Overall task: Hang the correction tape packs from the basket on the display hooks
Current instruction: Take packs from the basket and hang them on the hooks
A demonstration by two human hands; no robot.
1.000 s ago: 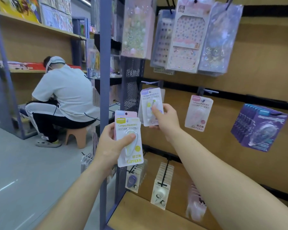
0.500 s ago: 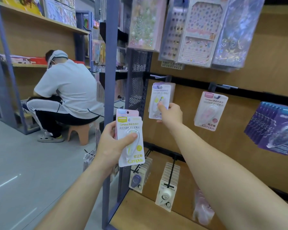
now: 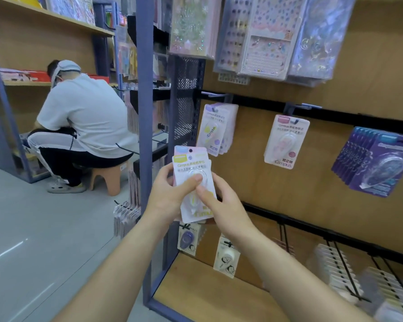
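My left hand (image 3: 166, 198) grips a small stack of correction tape packs (image 3: 191, 167), a white and yellow one in front and a pink and blue one behind. My right hand (image 3: 221, 203) pinches the front pack at its lower right, thumb on the blister. Above, a few yellow packs (image 3: 215, 129) hang from the left display hook (image 3: 215, 95). A single pink pack (image 3: 286, 141) hangs from the hook to its right (image 3: 308, 106). The basket is out of view.
Purple tape packs (image 3: 379, 163) hang at the far right and sticker sheets (image 3: 263, 36) above. More packs hang on the lower row over the wooden shelf floor (image 3: 196, 291). A blue upright post (image 3: 144, 89) stands left. A person (image 3: 84, 117) sits on a stool in the aisle.
My right hand let go of the pack it hung on the left hook and came down to the stack in my left hand, taking hold of the front pack.
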